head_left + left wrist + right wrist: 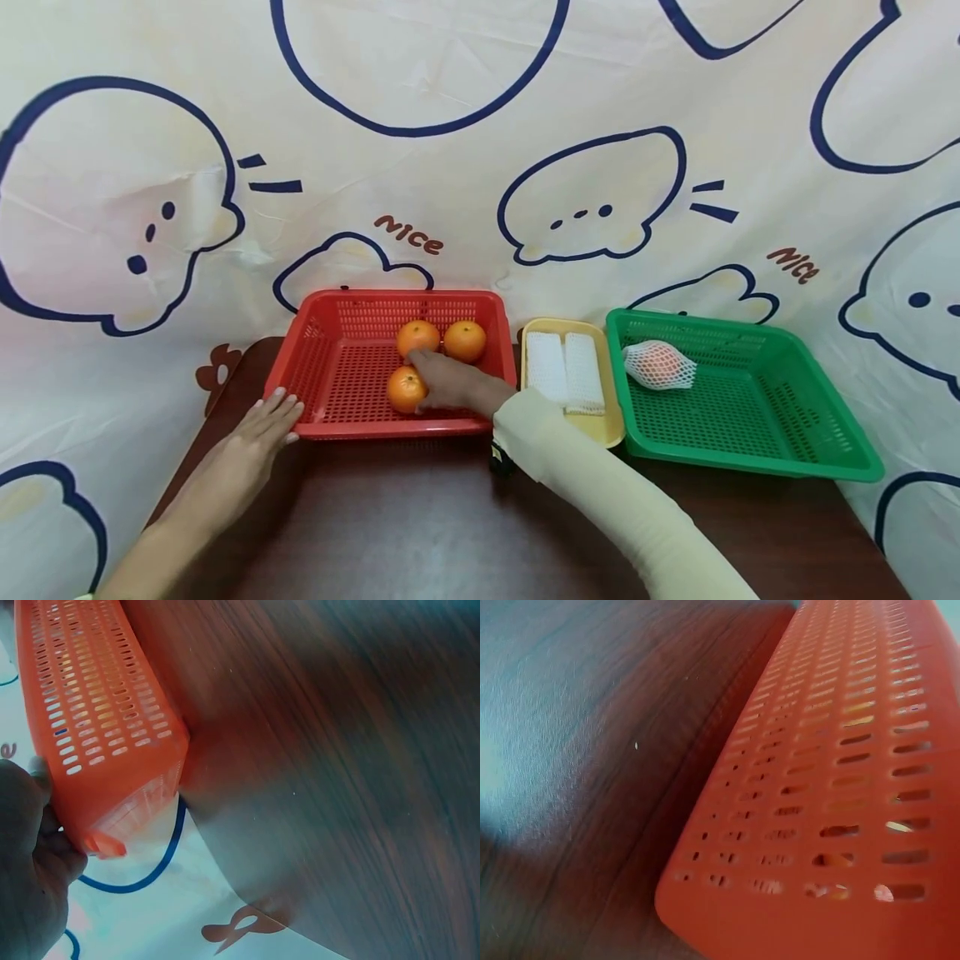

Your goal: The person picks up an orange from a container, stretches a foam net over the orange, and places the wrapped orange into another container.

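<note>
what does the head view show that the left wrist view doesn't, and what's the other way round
Only the head view clearly shows the right hand, its fingers on the nearest orange, two more oranges, the yellow tray with white mesh pieces, and the green basket holding a netted fruit.

Only the left wrist view gives a close look at the slotted outer wall of the red basket.

Both show that basket, the left hand at its corner, the brown table and the patterned backdrop.

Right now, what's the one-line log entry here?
right hand: around front orange | left hand: on red basket | green basket: netted fruit
</note>
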Demonstrator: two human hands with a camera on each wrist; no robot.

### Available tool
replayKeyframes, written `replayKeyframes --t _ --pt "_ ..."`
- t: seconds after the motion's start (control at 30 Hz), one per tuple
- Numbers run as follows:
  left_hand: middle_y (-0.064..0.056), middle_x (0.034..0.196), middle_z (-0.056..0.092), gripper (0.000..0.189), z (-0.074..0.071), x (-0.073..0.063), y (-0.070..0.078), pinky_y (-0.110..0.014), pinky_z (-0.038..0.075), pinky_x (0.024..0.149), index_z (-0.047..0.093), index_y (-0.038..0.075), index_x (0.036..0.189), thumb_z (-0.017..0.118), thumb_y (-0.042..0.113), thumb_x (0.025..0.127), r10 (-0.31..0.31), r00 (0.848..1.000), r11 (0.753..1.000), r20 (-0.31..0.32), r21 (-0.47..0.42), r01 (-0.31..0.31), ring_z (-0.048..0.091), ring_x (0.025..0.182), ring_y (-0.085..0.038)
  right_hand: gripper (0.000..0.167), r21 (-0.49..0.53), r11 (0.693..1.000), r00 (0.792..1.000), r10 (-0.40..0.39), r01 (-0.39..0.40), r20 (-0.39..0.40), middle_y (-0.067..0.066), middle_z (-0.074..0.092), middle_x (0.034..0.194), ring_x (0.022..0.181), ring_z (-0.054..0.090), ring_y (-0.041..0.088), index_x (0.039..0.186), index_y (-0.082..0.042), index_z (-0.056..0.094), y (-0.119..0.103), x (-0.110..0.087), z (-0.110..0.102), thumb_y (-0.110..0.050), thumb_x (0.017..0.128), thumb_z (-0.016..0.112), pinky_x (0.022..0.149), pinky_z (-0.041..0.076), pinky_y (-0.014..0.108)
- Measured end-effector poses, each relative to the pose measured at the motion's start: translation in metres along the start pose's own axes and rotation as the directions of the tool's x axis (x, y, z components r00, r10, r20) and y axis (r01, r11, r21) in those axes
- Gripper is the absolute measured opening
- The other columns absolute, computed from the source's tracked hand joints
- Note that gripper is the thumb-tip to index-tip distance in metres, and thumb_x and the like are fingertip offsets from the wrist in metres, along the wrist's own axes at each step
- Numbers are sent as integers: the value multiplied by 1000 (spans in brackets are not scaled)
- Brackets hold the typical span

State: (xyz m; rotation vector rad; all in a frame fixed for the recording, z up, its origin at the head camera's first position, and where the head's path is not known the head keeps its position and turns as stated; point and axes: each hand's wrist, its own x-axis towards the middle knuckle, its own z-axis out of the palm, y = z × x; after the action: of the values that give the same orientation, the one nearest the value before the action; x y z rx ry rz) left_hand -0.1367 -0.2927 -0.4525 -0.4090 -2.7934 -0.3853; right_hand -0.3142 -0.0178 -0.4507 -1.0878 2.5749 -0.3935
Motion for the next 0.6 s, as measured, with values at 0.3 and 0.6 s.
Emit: replayKeyframes --t 0.3,0.6 --pt "-19 144 61 48 -3 1 1 -62 48 99 60 6 143 69 13 96 -47 998 998 35 -32 48 48 139 -43 77 21 1000 1000 11 -11 -20 5 48 146 126 53 17 149 -17 47 1 2 8 -35 85 85 111 47 34" --pt "-21 142 61 48 -3 2 2 -62 47 98 61 4 141 70 11 94 -41 999 999 27 -31 42 49 138 -44 79 99 995 999 12 -8 -46 7 48 149 125 54 18 149 -16 49 2 -2 4 -35 82 87 112 47 36"
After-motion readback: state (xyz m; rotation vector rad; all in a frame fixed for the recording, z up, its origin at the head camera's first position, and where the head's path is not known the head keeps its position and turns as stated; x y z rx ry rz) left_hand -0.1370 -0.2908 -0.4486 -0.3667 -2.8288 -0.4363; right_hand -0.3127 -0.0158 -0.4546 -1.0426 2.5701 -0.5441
